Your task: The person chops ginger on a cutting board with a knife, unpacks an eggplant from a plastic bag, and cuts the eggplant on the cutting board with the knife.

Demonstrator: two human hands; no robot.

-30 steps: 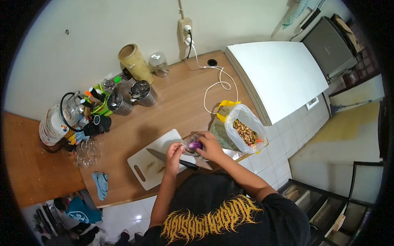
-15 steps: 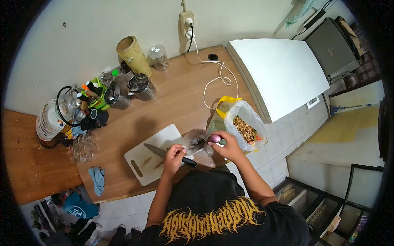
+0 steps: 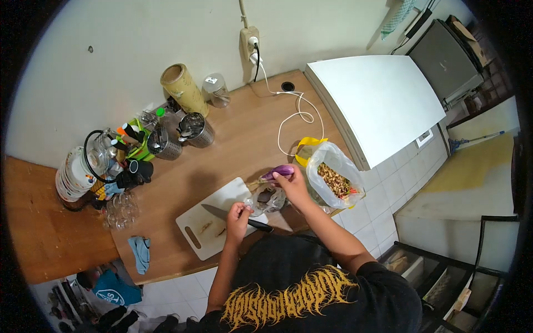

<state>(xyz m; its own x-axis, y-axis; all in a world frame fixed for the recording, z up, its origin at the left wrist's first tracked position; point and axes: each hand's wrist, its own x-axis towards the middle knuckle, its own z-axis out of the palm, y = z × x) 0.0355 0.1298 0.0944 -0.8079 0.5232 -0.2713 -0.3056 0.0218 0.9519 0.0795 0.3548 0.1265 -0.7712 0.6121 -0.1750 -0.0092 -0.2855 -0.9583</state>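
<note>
Right hand: fingers gripping purple vegetable above desk, just beyond plastic bag. Left hand: fingers pinching bag's edge. Knife on cutting board, near desk's front edge.

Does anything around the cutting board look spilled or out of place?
No spill stands out. The kitchen knife looks awkward: it lies across the cutting board, handle poking past the edge near the left hand, where it might get bumped.

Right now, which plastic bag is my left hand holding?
Your left hand pinches the small clear bag; the larger whitish bag to its right holds chopped brown bits.
</note>
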